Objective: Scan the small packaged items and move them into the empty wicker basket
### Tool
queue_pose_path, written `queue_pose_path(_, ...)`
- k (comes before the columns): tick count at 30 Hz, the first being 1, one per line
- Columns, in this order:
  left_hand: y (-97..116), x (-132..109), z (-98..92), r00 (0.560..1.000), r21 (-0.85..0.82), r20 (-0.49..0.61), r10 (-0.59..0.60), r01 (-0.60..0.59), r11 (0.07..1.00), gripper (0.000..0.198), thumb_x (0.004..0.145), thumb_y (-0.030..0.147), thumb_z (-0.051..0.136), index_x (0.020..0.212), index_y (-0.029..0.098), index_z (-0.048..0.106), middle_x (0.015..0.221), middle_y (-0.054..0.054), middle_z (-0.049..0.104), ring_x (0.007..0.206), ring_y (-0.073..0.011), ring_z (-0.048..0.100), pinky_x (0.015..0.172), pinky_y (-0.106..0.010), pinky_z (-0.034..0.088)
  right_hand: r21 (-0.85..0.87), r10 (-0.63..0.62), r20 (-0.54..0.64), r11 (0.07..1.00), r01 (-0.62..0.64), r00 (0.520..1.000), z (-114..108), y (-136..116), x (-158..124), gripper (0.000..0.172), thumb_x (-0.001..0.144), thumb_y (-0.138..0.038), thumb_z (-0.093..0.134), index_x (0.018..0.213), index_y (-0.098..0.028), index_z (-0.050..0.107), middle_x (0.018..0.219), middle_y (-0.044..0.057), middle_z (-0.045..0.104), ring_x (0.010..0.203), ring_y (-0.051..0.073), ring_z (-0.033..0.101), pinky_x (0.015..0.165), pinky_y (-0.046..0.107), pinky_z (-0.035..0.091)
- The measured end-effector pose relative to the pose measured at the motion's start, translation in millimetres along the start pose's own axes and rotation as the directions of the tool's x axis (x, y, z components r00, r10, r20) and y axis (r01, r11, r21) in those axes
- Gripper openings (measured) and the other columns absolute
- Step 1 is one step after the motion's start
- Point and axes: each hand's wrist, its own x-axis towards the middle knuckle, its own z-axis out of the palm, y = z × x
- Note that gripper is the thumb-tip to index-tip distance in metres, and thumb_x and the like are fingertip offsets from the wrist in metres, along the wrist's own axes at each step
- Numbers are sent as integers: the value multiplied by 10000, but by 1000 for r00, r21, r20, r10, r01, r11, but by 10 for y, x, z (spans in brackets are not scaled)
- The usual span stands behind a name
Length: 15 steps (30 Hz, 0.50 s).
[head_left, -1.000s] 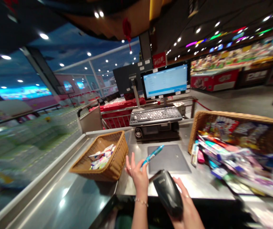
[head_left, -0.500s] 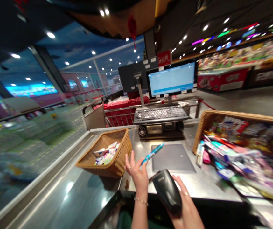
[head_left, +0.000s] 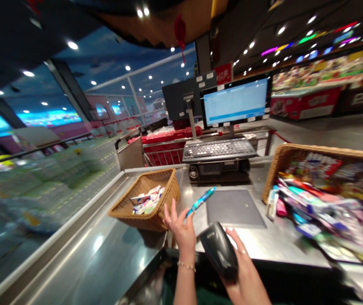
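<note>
Between thumb and finger, my left hand [head_left: 183,228] pinches a blue pen [head_left: 202,201] by one end, the other end pointing up and to the right. Its remaining fingers are spread beside the small wicker basket [head_left: 165,212], in which several small packets [head_left: 149,201] lie. My right hand [head_left: 243,271] is wrapped round a black barcode scanner [head_left: 220,250], whose head points up and left toward the pen. Scanner and pen are apart. Behind them a flat grey pad [head_left: 235,209] lies on the metal counter [head_left: 181,186].
At the right stands a larger wicker basket [head_left: 327,149] heaped with pens and packets, blurred. A keyboard [head_left: 219,149] sits on a raised stand below a lit monitor [head_left: 236,103]. Beyond the counter is a cart with red crates [head_left: 165,142]. Wrapped stacks [head_left: 51,178] stand at the left.
The camera view has turned slightly left, so the counter and baskets sit farther right. Both hands keep their holds; the scanner has shifted slightly left and up in the picture.
</note>
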Motion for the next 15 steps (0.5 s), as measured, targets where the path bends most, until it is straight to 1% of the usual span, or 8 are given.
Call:
queue_pose_path(6, -61, 27, -42, 996, -26, -76, 43, -45, 999, 128, 801, 232, 635, 775, 237, 761, 1346, -105, 575, 1402, -334, 297, 1116, -624, 243, 35, -12, 15, 999, 11, 1000, 69, 3, -3, 414, 873, -226, 416, 1268, -162, 522, 1450, 185, 427, 1394, 352, 354, 1069, 573, 407)
queue_pose_path(11, -113, 59, -89, 991, -10, -111, 77, -79, 997, 144, 814, 229, 619, 777, 241, 758, 1326, -103, 588, 1397, -333, 305, 1104, -623, 265, 49, -55, 25, 997, 54, 998, 116, 10, 2, 428, 853, -212, 437, 1268, -147, 520, 1430, 188, 441, 1394, 351, 353, 1083, 560, 394)
queue_pose_path(15, -152, 87, -116, 985, 18, -137, 105, -104, 994, 140, 809, 226, 623, 775, 230, 759, 1304, -122, 599, 1376, -342, 330, 1083, -622, 296, 56, -63, 43, 997, 60, 997, 146, -11, 12, 430, 861, -208, 421, 1279, -159, 508, 1429, 177, 437, 1399, 337, 346, 1091, 547, 391)
